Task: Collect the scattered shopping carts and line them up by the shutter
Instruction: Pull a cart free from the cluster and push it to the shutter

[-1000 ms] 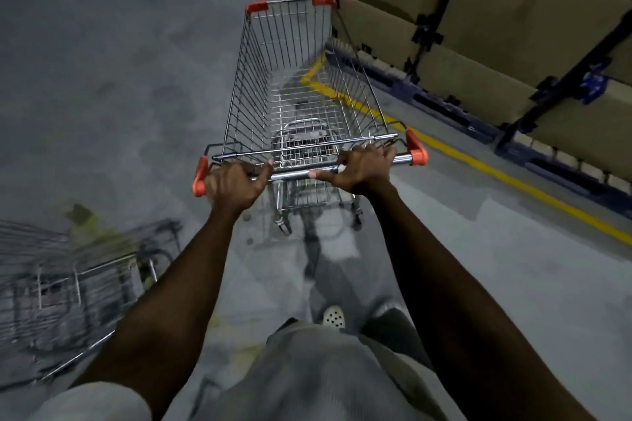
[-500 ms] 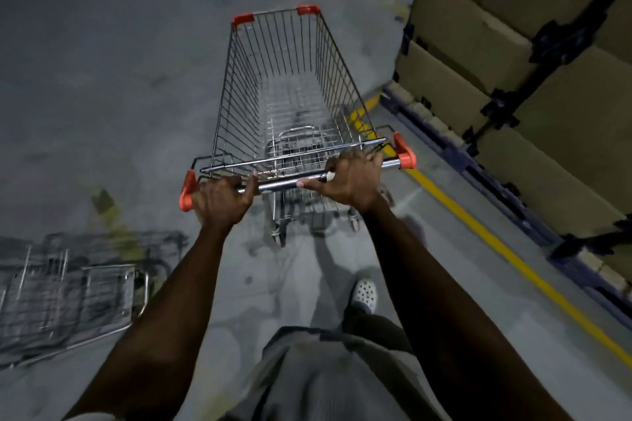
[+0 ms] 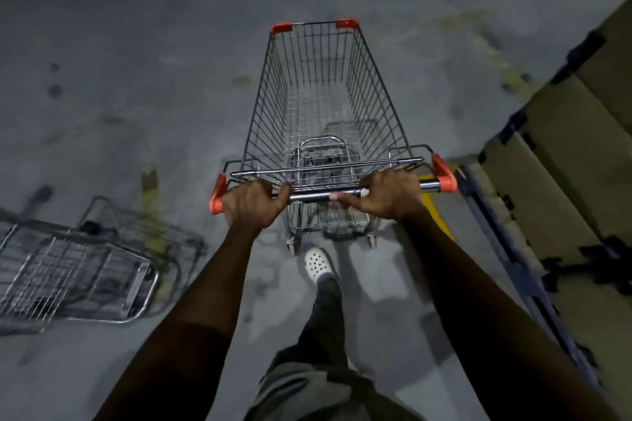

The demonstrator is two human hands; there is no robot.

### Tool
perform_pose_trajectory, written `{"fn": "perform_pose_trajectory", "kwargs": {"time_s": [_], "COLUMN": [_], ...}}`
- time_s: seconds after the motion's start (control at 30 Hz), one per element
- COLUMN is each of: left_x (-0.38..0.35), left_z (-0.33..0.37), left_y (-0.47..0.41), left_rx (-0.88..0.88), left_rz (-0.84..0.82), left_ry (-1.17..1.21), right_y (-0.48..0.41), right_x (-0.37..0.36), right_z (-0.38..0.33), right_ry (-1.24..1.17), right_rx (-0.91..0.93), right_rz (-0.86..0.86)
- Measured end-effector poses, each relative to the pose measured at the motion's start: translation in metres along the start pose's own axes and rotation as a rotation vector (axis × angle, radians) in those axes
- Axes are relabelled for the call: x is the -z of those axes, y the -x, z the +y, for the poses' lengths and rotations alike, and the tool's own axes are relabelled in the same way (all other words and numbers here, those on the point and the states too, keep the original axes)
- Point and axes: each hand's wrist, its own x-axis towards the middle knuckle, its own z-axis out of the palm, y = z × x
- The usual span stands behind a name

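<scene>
Left grip (image 3: 251, 203) & right grip (image 3: 386, 196) are both closed round the handle bar (image 3: 311, 195) of the upright cart (image 3: 325, 96) on the floor (image 3: 136, 44), so I think: push evenly, w/ clearance from the fallen cart (image 3: 78, 270) at left.

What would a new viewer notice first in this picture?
The wire shopping cart in the centre, both hands gripping its handle: left hand by the orange end cap, right hand toward the other end. A second cart, blurred, seems to lie on its side at lower left.
</scene>
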Motion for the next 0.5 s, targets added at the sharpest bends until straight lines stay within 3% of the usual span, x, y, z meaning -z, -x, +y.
{"fn": "perform_pose_trajectory", "kwargs": {"time_s": [0.37, 0.5], "left_x": [0.020, 0.026], "left_z": [0.009, 0.012], "left_y": [-0.265, -0.356], "left_rx": [0.029, -0.007], "left_rz": [-0.099, -0.236], "left_ry": [-0.003, -0.049], "right_y": [-0.269, -0.359], "right_x": [0.013, 0.013], "right_z": [0.023, 0.037], "right_ry": [-0.014, -0.039], "right_rx": [0.013, 0.013], "right_rz": [-0.026, -0.023]}}
